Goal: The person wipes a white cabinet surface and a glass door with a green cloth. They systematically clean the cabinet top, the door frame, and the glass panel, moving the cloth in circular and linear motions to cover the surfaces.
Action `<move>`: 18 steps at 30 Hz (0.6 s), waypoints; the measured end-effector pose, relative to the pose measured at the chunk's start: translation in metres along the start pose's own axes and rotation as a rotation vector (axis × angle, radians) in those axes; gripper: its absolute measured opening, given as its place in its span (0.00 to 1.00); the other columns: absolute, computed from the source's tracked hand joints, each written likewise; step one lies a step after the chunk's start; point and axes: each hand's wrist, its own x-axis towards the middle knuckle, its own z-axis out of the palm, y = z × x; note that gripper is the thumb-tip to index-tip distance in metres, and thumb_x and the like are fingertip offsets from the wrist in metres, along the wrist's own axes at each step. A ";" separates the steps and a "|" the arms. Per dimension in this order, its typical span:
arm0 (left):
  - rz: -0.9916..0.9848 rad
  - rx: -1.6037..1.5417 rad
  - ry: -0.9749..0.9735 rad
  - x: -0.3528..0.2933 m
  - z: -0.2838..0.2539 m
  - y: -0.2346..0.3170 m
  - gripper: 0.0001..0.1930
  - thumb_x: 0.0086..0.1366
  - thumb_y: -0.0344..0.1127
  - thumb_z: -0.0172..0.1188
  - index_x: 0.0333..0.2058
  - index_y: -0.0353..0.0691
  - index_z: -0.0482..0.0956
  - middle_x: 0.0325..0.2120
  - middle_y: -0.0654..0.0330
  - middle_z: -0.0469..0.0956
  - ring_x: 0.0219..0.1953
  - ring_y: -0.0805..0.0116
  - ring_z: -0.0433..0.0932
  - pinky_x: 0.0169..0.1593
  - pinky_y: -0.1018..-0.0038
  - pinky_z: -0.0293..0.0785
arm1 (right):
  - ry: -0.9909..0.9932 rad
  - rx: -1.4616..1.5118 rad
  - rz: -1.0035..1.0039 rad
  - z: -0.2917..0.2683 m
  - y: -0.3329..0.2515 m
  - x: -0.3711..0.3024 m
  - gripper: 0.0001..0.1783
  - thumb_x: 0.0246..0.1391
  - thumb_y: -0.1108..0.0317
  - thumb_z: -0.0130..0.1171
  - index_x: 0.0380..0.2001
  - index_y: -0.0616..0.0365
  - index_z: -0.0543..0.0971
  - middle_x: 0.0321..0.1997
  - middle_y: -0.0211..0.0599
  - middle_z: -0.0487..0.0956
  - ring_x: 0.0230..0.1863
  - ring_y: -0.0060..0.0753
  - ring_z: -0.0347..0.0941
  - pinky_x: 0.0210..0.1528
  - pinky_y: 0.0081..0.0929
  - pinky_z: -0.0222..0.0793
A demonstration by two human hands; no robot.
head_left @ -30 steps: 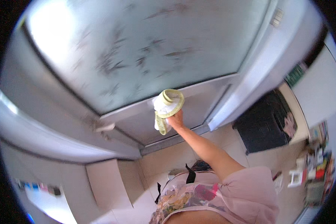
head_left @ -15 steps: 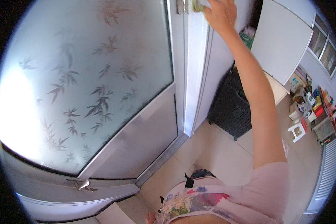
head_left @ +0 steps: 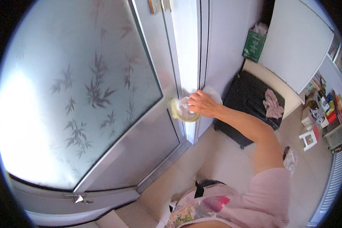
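Note:
My right hand [head_left: 203,103] is closed on a bunched cloth [head_left: 180,113], white with a pale yellow edge. It presses the cloth against the white door frame [head_left: 187,57], about midway down the part in view. My fingers hide some of the cloth. Beside the frame stands a door [head_left: 133,161] with a metal border and a frosted glass pane [head_left: 114,72] patterned with dark leaves. My left hand does not show.
A black suitcase-like box [head_left: 233,100] with a pink cloth [head_left: 273,104] on it stands right of the frame. Behind it are a green crate [head_left: 254,45] and a white panel [head_left: 296,41]. A small white stool [head_left: 309,140] stands farther right. A handle [head_left: 78,198] juts from the door.
My right hand has come down along the door frame with the cloth, from the top of the picture to its middle. The view has shifted, and the pink cloth on the black box now shows.

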 end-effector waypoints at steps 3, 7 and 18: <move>0.051 0.006 0.067 0.017 -0.014 0.056 0.18 0.61 0.41 0.50 0.47 0.40 0.70 0.33 0.54 0.75 0.37 0.70 0.74 0.43 0.75 0.69 | 0.602 0.123 0.120 -0.089 0.052 0.032 0.12 0.38 0.71 0.56 0.32 0.46 0.76 0.37 0.28 0.74 0.44 0.32 0.64 0.44 0.31 0.58; 0.284 0.050 0.105 0.039 -0.036 0.180 0.18 0.61 0.41 0.50 0.47 0.40 0.70 0.33 0.54 0.75 0.37 0.70 0.74 0.43 0.75 0.69 | 0.957 0.087 0.585 -0.186 0.132 0.043 0.20 0.39 0.74 0.53 0.41 0.51 0.74 0.45 0.38 0.71 0.48 0.42 0.63 0.49 0.38 0.57; 1.047 -0.020 0.156 -0.009 -0.061 0.508 0.17 0.61 0.41 0.50 0.48 0.42 0.70 0.34 0.53 0.75 0.38 0.70 0.74 0.43 0.75 0.69 | 0.959 0.240 0.670 -0.073 0.086 0.037 0.27 0.42 0.61 0.53 0.46 0.62 0.67 0.51 0.51 0.62 0.50 0.50 0.58 0.50 0.45 0.49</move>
